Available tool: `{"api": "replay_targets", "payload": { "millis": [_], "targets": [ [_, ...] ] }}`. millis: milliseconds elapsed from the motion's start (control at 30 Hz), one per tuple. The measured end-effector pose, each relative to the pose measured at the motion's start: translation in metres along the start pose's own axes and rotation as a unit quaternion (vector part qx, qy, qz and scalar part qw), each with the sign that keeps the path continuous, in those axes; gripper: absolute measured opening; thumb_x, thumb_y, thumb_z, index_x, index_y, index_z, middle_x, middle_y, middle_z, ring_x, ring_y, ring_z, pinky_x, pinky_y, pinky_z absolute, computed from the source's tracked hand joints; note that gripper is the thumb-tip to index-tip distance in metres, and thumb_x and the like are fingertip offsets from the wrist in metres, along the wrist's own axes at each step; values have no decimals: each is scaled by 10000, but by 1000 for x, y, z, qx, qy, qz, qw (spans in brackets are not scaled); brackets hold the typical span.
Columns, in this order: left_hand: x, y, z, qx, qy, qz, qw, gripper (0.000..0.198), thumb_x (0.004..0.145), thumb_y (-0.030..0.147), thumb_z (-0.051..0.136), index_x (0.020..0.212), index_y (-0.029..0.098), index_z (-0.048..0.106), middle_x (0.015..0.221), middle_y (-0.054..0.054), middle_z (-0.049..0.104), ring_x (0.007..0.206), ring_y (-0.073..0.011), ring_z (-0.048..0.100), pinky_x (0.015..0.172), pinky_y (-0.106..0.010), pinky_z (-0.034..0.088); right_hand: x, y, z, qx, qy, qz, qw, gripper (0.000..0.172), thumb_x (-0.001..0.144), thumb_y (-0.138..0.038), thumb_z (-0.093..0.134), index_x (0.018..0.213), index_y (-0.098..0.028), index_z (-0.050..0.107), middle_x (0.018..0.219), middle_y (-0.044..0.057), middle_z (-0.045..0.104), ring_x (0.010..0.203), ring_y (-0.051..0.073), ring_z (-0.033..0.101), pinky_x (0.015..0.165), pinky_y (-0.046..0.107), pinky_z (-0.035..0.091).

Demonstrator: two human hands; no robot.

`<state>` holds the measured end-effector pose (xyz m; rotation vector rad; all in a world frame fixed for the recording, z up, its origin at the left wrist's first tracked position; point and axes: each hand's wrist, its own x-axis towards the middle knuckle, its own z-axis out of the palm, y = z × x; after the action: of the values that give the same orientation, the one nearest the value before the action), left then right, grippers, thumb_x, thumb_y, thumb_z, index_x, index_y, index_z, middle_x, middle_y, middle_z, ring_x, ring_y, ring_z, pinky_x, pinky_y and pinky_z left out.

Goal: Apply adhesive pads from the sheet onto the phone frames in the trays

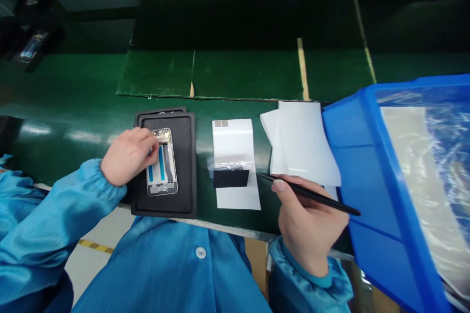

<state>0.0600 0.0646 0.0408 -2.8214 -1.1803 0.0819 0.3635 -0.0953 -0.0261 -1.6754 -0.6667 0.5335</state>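
Observation:
My left hand [131,154] reaches over the upper left part of an open phone body [161,164], its fingers pressed together; whatever they pinch is hidden. The phone body, with blue strips inside, lies on a black tray [186,166] that is stacked on another. My right hand [312,220] is closed round black tweezers [316,194], whose tips point left. Left of those tips lies a white sheet [237,199] with small grey squares at its top; a black rectangle [231,178] and clear film [216,164] rest across it.
White sheets [301,142] lie behind my right hand, beside a large blue bin [367,171] holding plastic-wrapped material. A raised green board [242,73] runs along the back. More black trays with phone bodies [34,46] stand far left. A blue sleeve [18,195] shows at the left edge.

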Motion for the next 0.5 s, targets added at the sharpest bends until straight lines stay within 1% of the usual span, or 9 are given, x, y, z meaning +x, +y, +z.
{"api": "replay_targets", "payload": {
  "millis": [67, 100, 167, 267, 333, 400, 500],
  "targets": [
    [9, -5, -9, -32, 46, -31, 998, 198, 942, 273, 516, 859, 215, 686, 925, -69, 695, 869, -234, 630, 745, -369, 496, 7, -4, 1, -7, -13, -9, 1000, 176, 716, -284, 872, 849, -209, 784, 790, 39, 777, 636, 193, 706, 586, 331, 564],
    [17, -7, -13, -42, 64, -52, 996, 213, 955, 292, 505, 881, 219, 692, 946, -68, 699, 889, -233, 634, 763, -365, 499, 11, -7, 3, -8, -24, -15, 1000, 174, 721, -287, 870, 850, -211, 783, 796, 39, 777, 656, 194, 712, 592, 325, 567],
    [41, -10, -13, -50, 75, -93, 992, 236, 971, 311, 489, 915, 220, 699, 944, -65, 705, 904, -235, 642, 765, -361, 493, 24, -12, 12, -4, -50, -29, 998, 176, 734, -300, 861, 865, -213, 783, 816, 39, 780, 710, 203, 726, 620, 326, 582],
    [84, -12, -2, -42, 29, -127, 991, 247, 978, 321, 484, 956, 208, 703, 906, -71, 712, 905, -260, 655, 730, -361, 476, 48, -17, 33, 4, -102, -46, 994, 192, 746, -335, 847, 883, -219, 781, 844, 33, 780, 763, 209, 734, 694, 353, 612],
    [107, -10, 7, -25, 0, -142, 989, 265, 986, 299, 459, 1008, 191, 700, 912, -91, 717, 925, -283, 662, 719, -366, 471, 63, -17, 48, 9, -131, -53, 990, 201, 744, -355, 843, 870, -214, 775, 848, 30, 777, 787, 212, 738, 738, 370, 621],
    [120, -6, 12, -18, -13, -145, 989, 285, 978, 221, 430, 1088, 169, 688, 953, -114, 723, 970, -298, 662, 731, -371, 474, 75, -14, 60, 17, -149, -60, 987, 204, 746, -360, 837, 858, -204, 768, 854, 34, 776, 810, 217, 743, 767, 379, 625],
    [122, 6, 12, -23, -9, -125, 992, 381, 928, 95, 412, 1227, 153, 640, 1015, -127, 725, 1016, -301, 654, 761, -378, 480, 84, -7, 69, 18, -162, -55, 985, 218, 746, -370, 832, 862, -198, 765, 873, 44, 777, 831, 225, 748, 784, 388, 627]
  ]
}}
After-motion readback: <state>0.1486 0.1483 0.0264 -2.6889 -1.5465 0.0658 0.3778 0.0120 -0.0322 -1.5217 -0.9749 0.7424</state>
